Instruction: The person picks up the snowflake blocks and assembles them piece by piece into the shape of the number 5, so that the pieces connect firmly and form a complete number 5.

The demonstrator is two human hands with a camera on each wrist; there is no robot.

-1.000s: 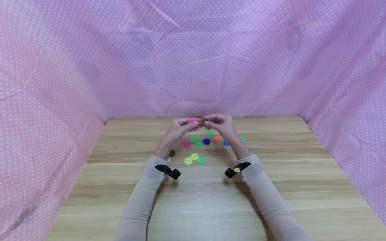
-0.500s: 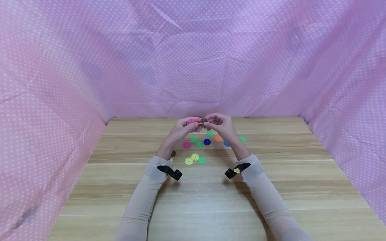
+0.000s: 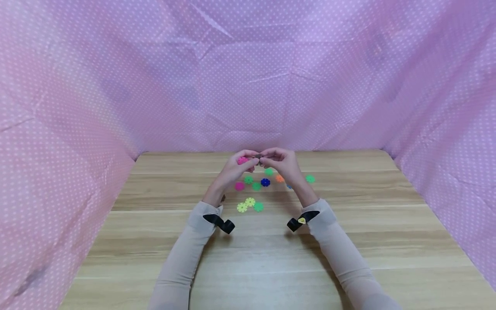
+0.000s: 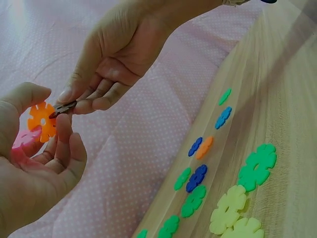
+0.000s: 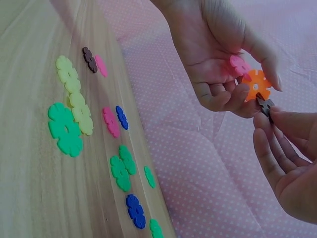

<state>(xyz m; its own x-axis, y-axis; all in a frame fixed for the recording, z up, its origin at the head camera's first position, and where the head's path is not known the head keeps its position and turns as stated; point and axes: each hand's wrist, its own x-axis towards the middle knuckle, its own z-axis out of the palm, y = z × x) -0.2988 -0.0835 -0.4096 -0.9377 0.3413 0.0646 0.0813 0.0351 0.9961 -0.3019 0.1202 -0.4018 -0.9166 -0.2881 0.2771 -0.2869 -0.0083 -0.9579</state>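
Note:
Above the far part of the table, both hands meet fingertip to fingertip. My left hand (image 3: pixel 234 168) grips a pink snowflake disc (image 5: pixel 239 64) joined to an orange snowflake disc (image 5: pixel 257 81), whose slotted edge pokes out past the fingers. Thumb and fingers of my right hand (image 3: pixel 282 164) pinch a brown snowflake disc (image 5: pixel 266 106). Seen from the right wrist, the brown disc stands crosswise to the orange one, its edge right at the orange rim. In the head view the orange disc is hidden behind the left thumb.
On the wooden table (image 3: pixel 252 258) lie several loose snowflake discs: two overlapping yellow discs (image 3: pixel 242 207), a green disc (image 3: pixel 258 207), a dark blue disc (image 3: pixel 265 182) and a pink disc (image 3: pixel 239 186) among them. A pink dotted cloth (image 3: pixel 248 86) hangs round the back and sides.
My left hand has shifted slightly right and turned, bringing the fingertips of both hands together. The orange edge, visible earlier between them from the head, has gone behind the thumb.

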